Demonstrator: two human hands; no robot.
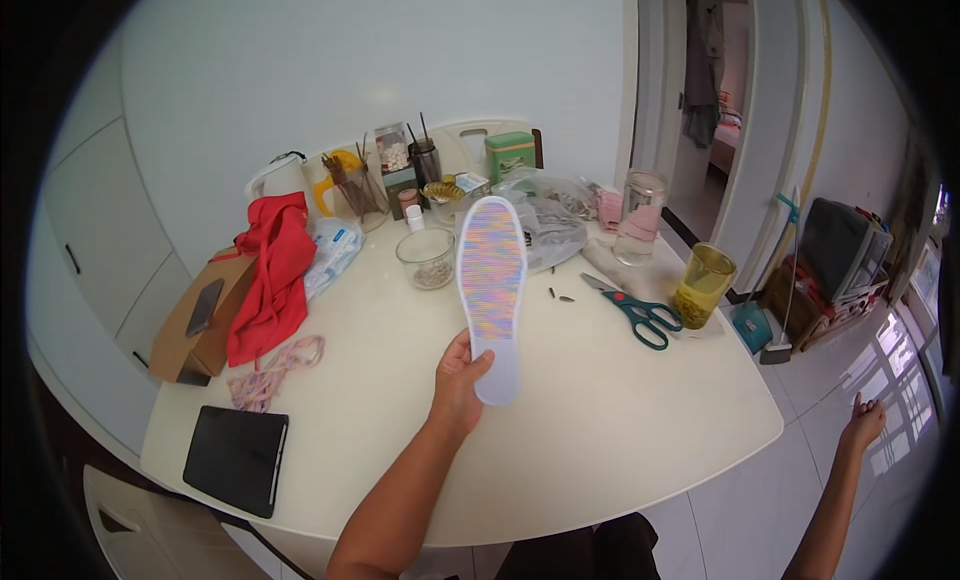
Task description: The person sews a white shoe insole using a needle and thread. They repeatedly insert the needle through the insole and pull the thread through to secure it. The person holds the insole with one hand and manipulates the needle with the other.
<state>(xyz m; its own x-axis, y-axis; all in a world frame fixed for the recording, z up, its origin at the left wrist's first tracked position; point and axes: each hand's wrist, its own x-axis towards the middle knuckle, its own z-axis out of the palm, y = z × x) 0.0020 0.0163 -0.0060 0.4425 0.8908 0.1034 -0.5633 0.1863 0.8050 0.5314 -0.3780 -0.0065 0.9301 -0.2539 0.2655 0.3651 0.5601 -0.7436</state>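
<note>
My left hand (461, 381) grips a shoe insole (493, 280) near its heel end, holding it up over the table (600, 430). The insole has a white rim and multicoloured stitching over its upper part, with a plain pale heel. My right hand (866, 422) is raised off to the right, beyond the table edge, with its fingers curled; whether a needle or thread is in it is too small to tell. Green-handled scissors (645, 315) lie partly spread at the table's right. A tangle of pink and pale variegated yarn (276, 374) lies at the left.
A black tablet case (235, 460) lies front left, near a cardboard box (202, 310) with a phone and red cloth (274, 272). Behind stand a glass bowl (426, 261), plastic bags (555, 227), a water-filled glass jar (639, 220) and a yellow glass (703, 284).
</note>
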